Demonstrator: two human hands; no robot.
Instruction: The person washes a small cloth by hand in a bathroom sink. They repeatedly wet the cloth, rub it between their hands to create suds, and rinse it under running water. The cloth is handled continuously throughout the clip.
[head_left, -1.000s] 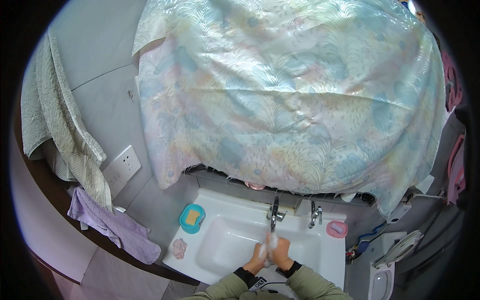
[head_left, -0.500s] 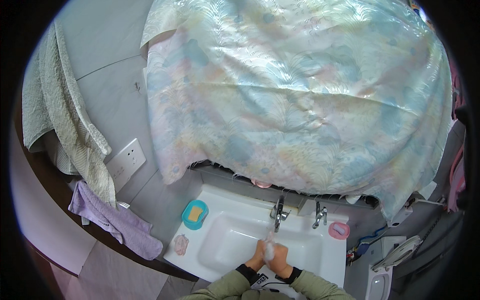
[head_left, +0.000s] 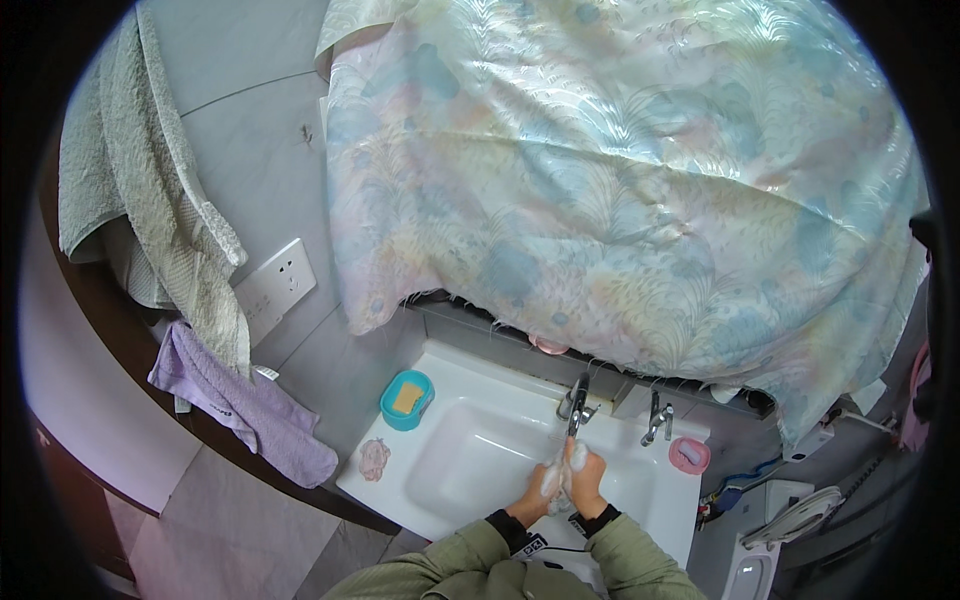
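Over the white sink basin, my hands meet just below the chrome faucet. White lather covers both of them. My left hand comes in from the left, its fingers closed in against the other hand. My right hand is curled and pressed to the left one. Foam and overlapping fingers hide whatever lies between them, if anything. A second chrome tap stands to the right of the faucet.
On the sink's left rim sit a teal soap dish with a yellow bar and a crumpled pink mesh. A pink dish holds a soap bar at right. Towels hang left; a shiny patterned cloth drapes above; a toilet stands right.
My hands have risen nearer the faucet, and the lather now shows on both sides of them. The whole view has shifted slightly, moving the sink to the right.
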